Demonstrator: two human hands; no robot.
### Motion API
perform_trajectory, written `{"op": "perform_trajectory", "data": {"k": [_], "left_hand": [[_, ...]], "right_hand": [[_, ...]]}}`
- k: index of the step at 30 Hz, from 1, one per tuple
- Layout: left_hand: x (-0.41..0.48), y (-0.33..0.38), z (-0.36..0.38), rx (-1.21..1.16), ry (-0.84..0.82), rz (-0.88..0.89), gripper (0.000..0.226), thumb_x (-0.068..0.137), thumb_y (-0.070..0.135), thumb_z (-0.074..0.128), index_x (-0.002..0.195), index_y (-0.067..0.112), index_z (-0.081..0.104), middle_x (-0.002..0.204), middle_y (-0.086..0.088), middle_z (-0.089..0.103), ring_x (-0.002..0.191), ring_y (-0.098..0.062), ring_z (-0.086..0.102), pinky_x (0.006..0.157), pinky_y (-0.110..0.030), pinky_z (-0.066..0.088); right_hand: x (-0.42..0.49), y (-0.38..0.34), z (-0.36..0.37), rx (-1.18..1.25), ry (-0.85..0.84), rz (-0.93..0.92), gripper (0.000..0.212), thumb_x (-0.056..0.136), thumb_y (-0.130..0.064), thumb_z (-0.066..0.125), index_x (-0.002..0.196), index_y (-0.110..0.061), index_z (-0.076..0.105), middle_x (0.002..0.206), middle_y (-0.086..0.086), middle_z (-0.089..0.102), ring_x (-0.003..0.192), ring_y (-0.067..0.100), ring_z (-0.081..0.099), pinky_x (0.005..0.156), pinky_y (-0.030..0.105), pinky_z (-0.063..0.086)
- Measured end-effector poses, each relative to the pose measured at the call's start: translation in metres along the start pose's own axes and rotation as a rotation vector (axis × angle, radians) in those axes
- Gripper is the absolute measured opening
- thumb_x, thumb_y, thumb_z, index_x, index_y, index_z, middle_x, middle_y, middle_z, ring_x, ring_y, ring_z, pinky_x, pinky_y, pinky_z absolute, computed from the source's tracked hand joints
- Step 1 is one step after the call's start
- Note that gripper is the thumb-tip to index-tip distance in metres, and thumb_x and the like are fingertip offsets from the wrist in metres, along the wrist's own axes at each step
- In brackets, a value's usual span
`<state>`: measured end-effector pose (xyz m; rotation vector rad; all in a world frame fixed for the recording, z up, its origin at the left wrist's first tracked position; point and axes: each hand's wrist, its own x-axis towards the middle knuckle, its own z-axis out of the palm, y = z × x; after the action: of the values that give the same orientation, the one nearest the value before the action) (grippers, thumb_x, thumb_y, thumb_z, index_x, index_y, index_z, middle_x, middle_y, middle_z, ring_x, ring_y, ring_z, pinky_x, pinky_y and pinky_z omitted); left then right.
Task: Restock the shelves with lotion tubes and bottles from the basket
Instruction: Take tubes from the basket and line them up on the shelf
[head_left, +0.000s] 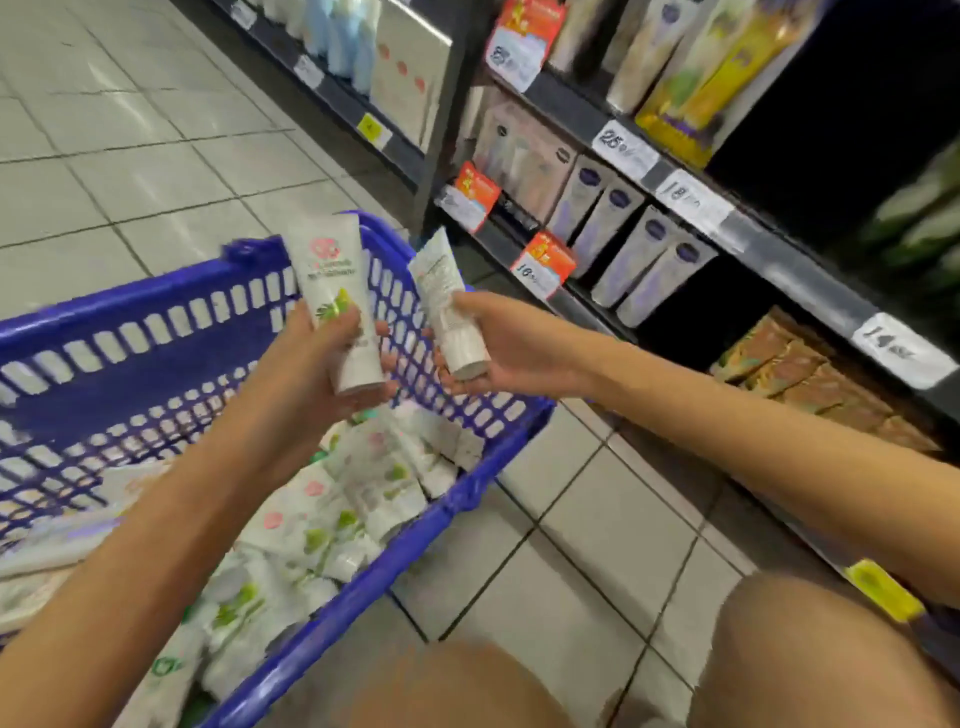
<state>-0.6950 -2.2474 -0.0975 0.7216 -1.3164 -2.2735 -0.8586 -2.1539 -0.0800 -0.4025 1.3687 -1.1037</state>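
Observation:
A blue plastic basket (156, 312) stands on the floor at the left, holding several white lotion tubes (332, 514) with pink and green prints. Above its far right corner, my left hand (306, 374) grips one white tube (332, 291), cap down, print facing me. My right hand (498, 343) holds a second white tube (447, 306) by its cap end, back label showing. Both tubes point up and away. The dark shelves (737, 223) rise at the right, just beyond my right hand.
The shelves carry lavender-capped tubes (644, 260), yellow boxes (717, 78), brown packs (800, 374) on the lowest level and price tags (623, 148) along the edges. A dark gap opens right of the lavender tubes. Tiled floor (130, 156) stretches left; my bare knees (810, 654) are at the bottom.

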Motion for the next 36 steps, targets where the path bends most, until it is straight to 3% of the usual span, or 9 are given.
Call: {"op": "perform_trajectory", "data": {"k": [5, 8, 11, 16, 19, 25, 28, 32, 36], "left_hand": [[0.018, -0.006, 0.139, 0.007, -0.374, -0.063, 0.024, 0.095, 0.011, 0.036, 0.118, 0.012, 0.042, 0.082, 0.000, 0.059, 0.064, -0.009, 0.060, 0.058, -0.020, 0.054], [0.013, -0.026, 0.213, -0.005, -0.600, -0.164, 0.024, 0.094, 0.008, 0.036, 0.116, 0.012, 0.045, 0.082, -0.001, 0.058, 0.059, -0.006, 0.064, 0.058, -0.019, 0.054], [-0.001, -0.052, 0.275, -0.007, -0.743, -0.183, 0.019, 0.095, 0.012, 0.040, 0.108, 0.016, 0.053, 0.086, 0.002, 0.065, 0.071, -0.005, 0.068, 0.063, -0.020, 0.057], [-0.024, -0.098, 0.350, 0.065, -0.924, -0.202, 0.039, 0.096, 0.012, 0.037, 0.135, 0.015, 0.042, 0.115, -0.006, 0.064, 0.103, -0.018, 0.062, 0.079, -0.024, 0.057], [-0.033, -0.114, 0.387, 0.146, -0.909, -0.187, 0.039, 0.094, 0.007, 0.038, 0.131, 0.013, 0.046, 0.117, -0.004, 0.064, 0.100, -0.014, 0.063, 0.082, -0.026, 0.052], [-0.033, -0.124, 0.452, 0.321, -0.917, -0.039, 0.040, 0.089, 0.008, 0.049, 0.123, 0.028, 0.048, 0.114, -0.001, 0.067, 0.105, -0.017, 0.064, 0.091, -0.037, 0.049], [-0.022, -0.128, 0.490, 0.476, -0.882, 0.118, 0.032, 0.092, 0.012, 0.049, 0.111, 0.038, 0.046, 0.115, 0.010, 0.061, 0.106, -0.007, 0.060, 0.089, -0.025, 0.050], [0.012, -0.146, 0.540, 0.596, -0.804, 0.346, 0.040, 0.091, 0.003, 0.051, 0.127, 0.017, 0.043, 0.105, 0.016, 0.057, 0.093, 0.008, 0.054, 0.075, -0.002, 0.046], [0.045, -0.173, 0.572, 0.694, -0.783, 0.462, 0.047, 0.088, -0.002, 0.053, 0.132, 0.010, 0.040, 0.117, 0.005, 0.052, 0.111, -0.009, 0.052, 0.089, -0.015, 0.043]], "right_hand": [[-0.143, 0.003, -0.067, 0.292, 0.331, -0.242, 0.021, 0.099, -0.027, 0.030, 0.101, -0.011, 0.043, 0.084, 0.009, 0.054, 0.077, 0.027, 0.064, 0.078, 0.036, 0.051], [-0.219, 0.028, -0.096, 0.423, 0.553, -0.429, 0.018, 0.097, -0.024, 0.037, 0.106, -0.010, 0.045, 0.085, 0.011, 0.062, 0.070, 0.022, 0.068, 0.067, 0.030, 0.056], [-0.280, 0.055, -0.118, 0.474, 0.720, -0.583, 0.018, 0.096, -0.023, 0.039, 0.091, -0.011, 0.052, 0.070, 0.005, 0.063, 0.059, 0.016, 0.064, 0.066, 0.031, 0.054], [-0.353, 0.097, -0.160, 0.498, 0.809, -0.698, 0.015, 0.094, -0.016, 0.038, 0.096, -0.008, 0.051, 0.077, 0.006, 0.059, 0.064, 0.017, 0.061, 0.060, 0.027, 0.055], [-0.380, 0.118, -0.192, 0.422, 0.818, -0.715, 0.020, 0.092, -0.008, 0.039, 0.109, -0.004, 0.047, 0.086, 0.008, 0.057, 0.073, 0.018, 0.060, 0.065, 0.028, 0.055], [-0.410, 0.129, -0.269, 0.177, 0.806, -0.776, 0.047, 0.079, -0.027, 0.053, 0.124, -0.014, 0.046, 0.093, -0.003, 0.070, 0.087, 0.012, 0.067, 0.073, 0.025, 0.054], [-0.423, 0.117, -0.306, 0.235, 0.871, -0.860, 0.048, 0.083, -0.022, 0.053, 0.128, -0.012, 0.042, 0.099, -0.003, 0.071, 0.090, 0.006, 0.067, 0.072, 0.021, 0.054], [-0.431, 0.102, -0.363, 0.086, 1.142, -0.856, 0.047, 0.090, -0.006, 0.053, 0.134, -0.012, 0.037, 0.117, 0.004, 0.060, 0.110, 0.014, 0.058, 0.097, 0.031, 0.047], [-0.418, 0.098, -0.407, -0.205, 1.251, -0.726, 0.055, 0.088, -0.006, 0.057, 0.135, -0.014, 0.032, 0.137, 0.006, 0.047, 0.126, 0.020, 0.045, 0.106, 0.035, 0.037]]}}
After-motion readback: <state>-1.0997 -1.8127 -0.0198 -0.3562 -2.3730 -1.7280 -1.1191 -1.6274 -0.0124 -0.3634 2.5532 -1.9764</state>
